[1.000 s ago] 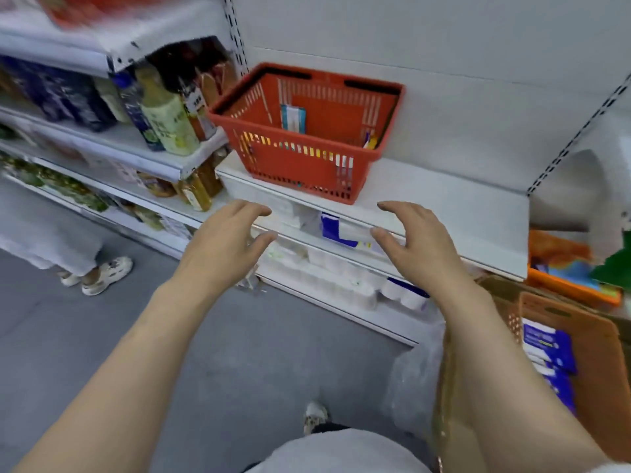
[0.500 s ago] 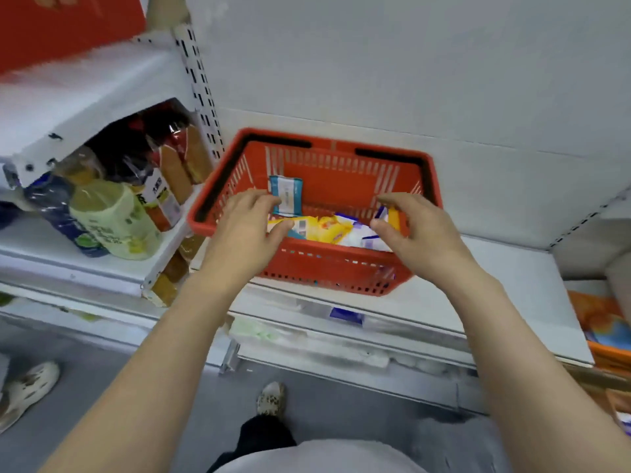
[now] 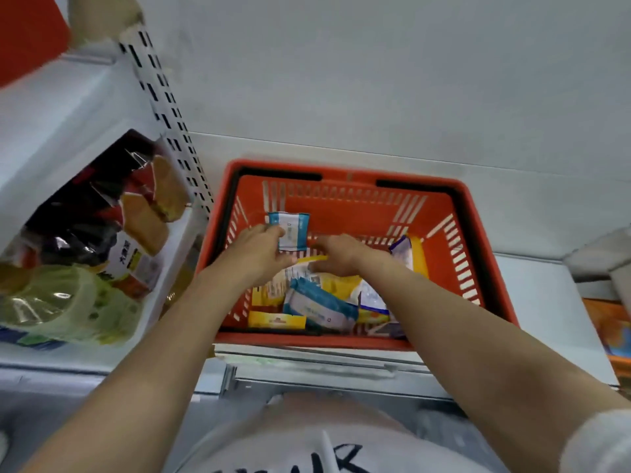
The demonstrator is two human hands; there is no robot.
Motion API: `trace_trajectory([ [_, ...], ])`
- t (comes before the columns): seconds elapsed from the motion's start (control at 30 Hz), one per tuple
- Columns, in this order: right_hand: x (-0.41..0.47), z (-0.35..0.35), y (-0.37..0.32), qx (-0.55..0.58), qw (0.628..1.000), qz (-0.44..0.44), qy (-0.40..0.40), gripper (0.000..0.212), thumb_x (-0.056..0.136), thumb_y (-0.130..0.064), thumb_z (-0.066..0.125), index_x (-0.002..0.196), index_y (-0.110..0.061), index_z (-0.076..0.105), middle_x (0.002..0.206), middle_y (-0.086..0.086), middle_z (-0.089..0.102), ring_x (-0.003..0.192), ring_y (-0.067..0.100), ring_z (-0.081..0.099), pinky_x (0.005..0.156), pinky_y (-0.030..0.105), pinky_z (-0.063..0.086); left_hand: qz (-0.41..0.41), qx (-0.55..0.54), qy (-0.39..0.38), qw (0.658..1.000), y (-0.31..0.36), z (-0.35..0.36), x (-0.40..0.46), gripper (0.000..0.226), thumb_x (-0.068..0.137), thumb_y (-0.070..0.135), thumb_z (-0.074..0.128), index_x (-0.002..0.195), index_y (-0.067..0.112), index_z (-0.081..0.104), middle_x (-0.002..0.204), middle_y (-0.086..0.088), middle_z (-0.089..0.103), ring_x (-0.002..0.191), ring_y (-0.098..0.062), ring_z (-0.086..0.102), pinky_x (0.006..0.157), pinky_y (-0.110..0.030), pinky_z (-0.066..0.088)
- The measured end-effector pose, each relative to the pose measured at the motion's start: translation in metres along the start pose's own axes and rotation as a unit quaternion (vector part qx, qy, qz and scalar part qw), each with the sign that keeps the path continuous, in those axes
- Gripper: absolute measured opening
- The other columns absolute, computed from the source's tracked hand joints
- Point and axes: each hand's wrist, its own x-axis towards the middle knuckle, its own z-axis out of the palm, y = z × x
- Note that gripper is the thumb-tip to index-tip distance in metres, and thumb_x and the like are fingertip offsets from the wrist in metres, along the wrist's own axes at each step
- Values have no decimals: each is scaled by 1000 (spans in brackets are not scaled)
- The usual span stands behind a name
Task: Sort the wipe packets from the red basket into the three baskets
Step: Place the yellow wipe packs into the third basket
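Inside red basket [image 3: 485,268], hands [image 3: 259,250] touch wipe packets [image 3: 321,303].

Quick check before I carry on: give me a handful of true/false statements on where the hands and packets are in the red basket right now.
1. Both hands are inside the red basket. True.
2. The left hand touches the upright blue-and-white packet standing near the basket's back wall. True; whether it has a full grip cannot be told.
3. The red basket is empty. False: yellow, blue and white packets lie in a pile on its bottom.
4. The right hand is lifting a packet clear above the rim. False: it is low in the basket, over a yellow packet.
5. The basket sits on the floor. False: it sits on a white shelf.
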Motion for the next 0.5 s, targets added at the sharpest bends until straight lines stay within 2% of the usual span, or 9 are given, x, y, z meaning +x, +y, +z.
trace_trajectory([
  [0.07, 10, 8, -7, -15, 999, -9, -26, 57, 87, -49, 69, 134, -20, 53, 133, 7, 60, 119, 31, 57, 91, 35, 46, -16, -5, -14, 1000, -4, 0, 5, 69, 92, 50, 60, 150, 21, 37, 149, -9, 42, 136, -28, 40, 108, -38, 37],
  [0.1, 13, 12, -8, -26, 999, -3, -38, 47, 84, -49, 72, 118, -18, 60, 121, 7, 65, 111, 31, 59, 83, 34, 47, -22, -11, -23, 999, -4, 0, 7, 70, 92, 50, 60, 151, 20, 35, 150, -9, 41, 137, -28, 40, 109, -38, 37],
  [0.13, 15, 16, -8, -27, 999, -1, -44, 38, 81, -48, 75, 98, -17, 62, 104, 6, 67, 100, 30, 61, 75, 32, 45, -25, -21, -34, 999, -3, 0, 9, 73, 92, 51, 61, 152, 20, 33, 151, -9, 40, 138, -27, 39, 109, -38, 36],
  [0.17, 15, 18, -5, -7, 999, -3, -47, 35, 79, -45, 78, 86, -17, 61, 91, 4, 65, 92, 28, 61, 69, 31, 42, -28, -31, -44, 998, -2, 0, 11, 75, 91, 51, 61, 153, 20, 32, 152, -8, 39, 139, -27, 39, 109, -38, 36],
  [0.23, 12, 13, 5, 69, 997, -16, -40, 29, 76, -37, 83, 88, -15, 69, 89, 0, 65, 86, 21, 62, 66, 29, 43, -27, -43, -50, 997, 0, -2, 16, 76, 91, 51, 62, 153, 21, 31, 153, -7, 39, 138, -26, 41, 108, -36, 37],
  [0.27, 8, 7, 10, 111, 993, -24, -17, 27, 75, -33, 84, 92, -17, 71, 90, -3, 65, 85, 16, 61, 66, 26, 44, -26, -45, -48, 997, 0, -4, 18, 77, 91, 51, 63, 154, 21, 31, 154, -6, 38, 139, -25, 40, 108, -36, 37],
  [0.33, -2, -9, 20, 179, 982, -38, 51, 20, 74, -28, 86, 87, -24, 71, 87, -9, 65, 81, 10, 60, 64, 20, 43, -23, -45, -47, 998, 0, -8, 22, 79, 90, 53, 62, 155, 23, 29, 158, -5, 34, 142, -25, 36, 110, -36, 35],
  [0.43, -13, -30, 37, 286, 948, -81, 118, 22, 74, -16, 85, 69, -27, 67, 83, -6, 72, 83, 16, 67, 75, 34, 55, 3, -62, -55, 997, 2, -10, 29, 80, 86, 53, 68, 153, 27, 32, 156, -4, 38, 140, -24, 40, 109, -35, 37],
  [0.5, -23, -43, 44, 347, 924, -93, 130, 20, 77, -11, 83, 70, -21, 67, 85, 3, 75, 84, 22, 71, 80, 41, 59, 35, -114, -39, 992, 7, -11, 34, 73, 82, 45, 76, 146, 32, 43, 142, -1, 54, 126, -21, 53, 100, -32, 46],
])
